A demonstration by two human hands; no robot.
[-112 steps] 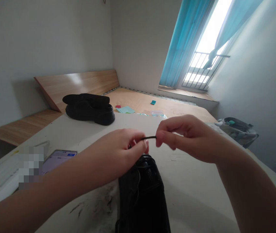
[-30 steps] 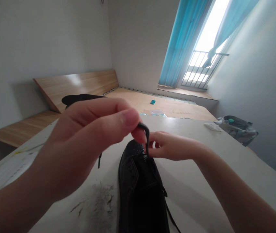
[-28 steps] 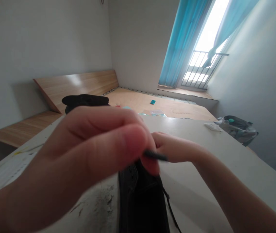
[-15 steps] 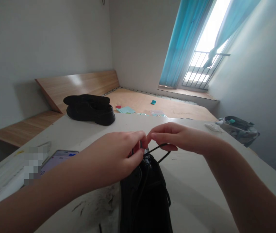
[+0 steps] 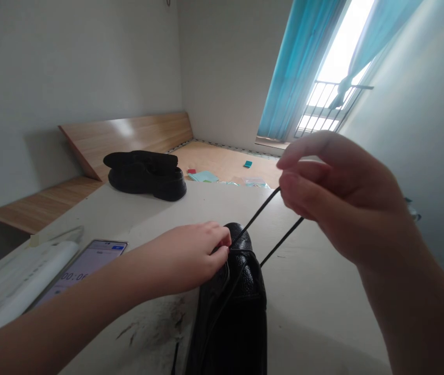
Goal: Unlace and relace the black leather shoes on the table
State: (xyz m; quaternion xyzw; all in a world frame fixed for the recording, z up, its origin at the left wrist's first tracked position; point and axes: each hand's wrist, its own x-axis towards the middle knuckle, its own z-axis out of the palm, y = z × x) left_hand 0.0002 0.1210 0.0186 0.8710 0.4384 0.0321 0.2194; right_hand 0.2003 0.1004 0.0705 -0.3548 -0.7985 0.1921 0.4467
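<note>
A black leather shoe [image 5: 241, 312] lies on the white table, its toe pointing away from me. My left hand [image 5: 196, 255] is closed at the shoe's left side near the toe, fingertips pinched at the lace where it meets the shoe. Raised to the right above the table, my right hand [image 5: 334, 192] pinches the black lace [image 5: 263, 208]. Two strands of the lace run taut from the right fingers down to the shoe. Exactly what the left fingertips grip is partly hidden behind them.
Another black shoe [image 5: 146, 174] stands at the table's back left. A phone [image 5: 89, 265] and a white object [image 5: 30, 281] lie at the left. Beyond the table is a wooden surface [image 5: 222, 156] with small papers and packets.
My right hand has moved up and to the right, drawing the lace out taut. My left hand has shifted slightly down, and more of the shoe's toe shows.
</note>
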